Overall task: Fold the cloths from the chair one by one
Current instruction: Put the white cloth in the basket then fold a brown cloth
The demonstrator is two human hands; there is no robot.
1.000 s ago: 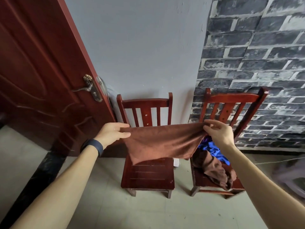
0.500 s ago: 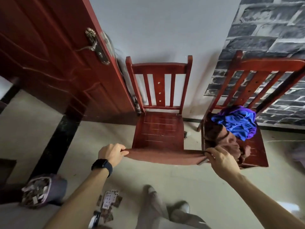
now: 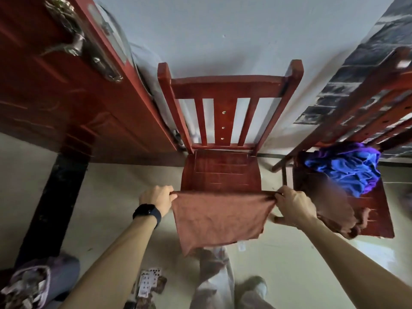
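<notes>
Door (image 3: 66, 108) is way off at 9 o'clock, not part of this. The left hand (image 3: 156, 197) has its grip pinched on the top left corner of the cloth (image 3: 218, 217). The cloth is stretched flat between both hands. Its top edge is pulled tight along the front lip of the empty chair (image 3: 220, 170), which sits at 12 o'clock from it, and the rest dangles toward the floor. Can't tell if it actually touches the seat.

The right hand (image 3: 292, 206) has its grip pinched on the top right corner the same way. At 2 o'clock the right chair (image 3: 376, 221) holds a blue cloth (image 3: 347, 170) bunched at the back. A brown pile (image 3: 330, 204) slumps over its front edge, all of it unfolded.

Progress-wise I'd say early days. One cloth is out and spread, with no fold in it that I can make out. There's no folded stack in view, and at least two more are waiting.
</notes>
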